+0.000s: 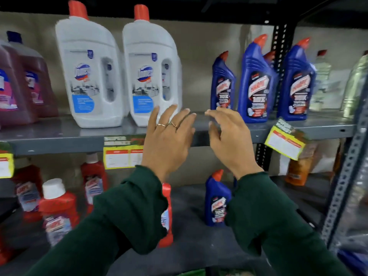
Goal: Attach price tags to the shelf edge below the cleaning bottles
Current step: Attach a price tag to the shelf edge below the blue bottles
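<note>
My left hand and my right hand are raised side by side in front of the grey shelf edge, fingers apart, holding nothing. A yellow price tag hangs on the edge just left of my left hand, which covers its right end. Another yellow tag hangs tilted on the edge at the right. A third tag shows at the far left. On the shelf above stand two big white bottles and three blue bottles.
Dark pink bottles stand at the shelf's left, clear bottles at its right. The lower shelf holds red bottles and a blue bottle. A perforated metal upright frames the right side.
</note>
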Available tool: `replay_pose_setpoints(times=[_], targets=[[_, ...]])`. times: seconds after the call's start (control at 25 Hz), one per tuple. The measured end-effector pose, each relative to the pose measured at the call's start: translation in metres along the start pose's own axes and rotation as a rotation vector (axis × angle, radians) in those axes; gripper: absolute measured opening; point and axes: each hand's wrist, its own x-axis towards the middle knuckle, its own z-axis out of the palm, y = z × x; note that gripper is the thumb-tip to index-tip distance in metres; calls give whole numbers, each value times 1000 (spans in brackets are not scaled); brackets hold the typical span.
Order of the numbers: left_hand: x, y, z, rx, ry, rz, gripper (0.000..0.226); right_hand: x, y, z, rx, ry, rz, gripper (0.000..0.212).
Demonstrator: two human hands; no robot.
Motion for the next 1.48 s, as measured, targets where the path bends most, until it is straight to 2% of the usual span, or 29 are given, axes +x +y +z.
replay_pose_setpoints(times=[0.12,0.2,0.36,0.48,0.68,0.92,1.04,1.16,1.2,1.32,1.48], targets=[[17,49,22,-37,-5,38,31,-3,46,-36,-127,84,76,29],[27,79,38,-47,-20,54,32,-5,79,-58,-228,86,200,34],[38,123,75,1,-77,-14,32,-12,129,-82,-391,-152,392,47],[35,137,89,56,-57,-72,28,-14,138,-92,-395,-221,427,41],[39,138,84,99,-31,-85,24,-8,145,-101,-357,-239,333,30],[38,141,83,59,-84,-108,25,-6,146,-111,-122,-257,402,10],[42,147,75,-46,-113,-222,35,-8,146,-115,-17,-287,356,13],[54,158,65,-277,-97,-298,42,-4,154,-117,-31,-279,287,18],[57,163,64,-323,-102,-266,40,-2,157,-118,-35,-278,270,17],[62,180,73,-237,-165,-152,34,-1,166,-119,19,-259,287,14],[63,187,84,-240,-146,-221,19,-5,175,-117,111,-200,377,9]])
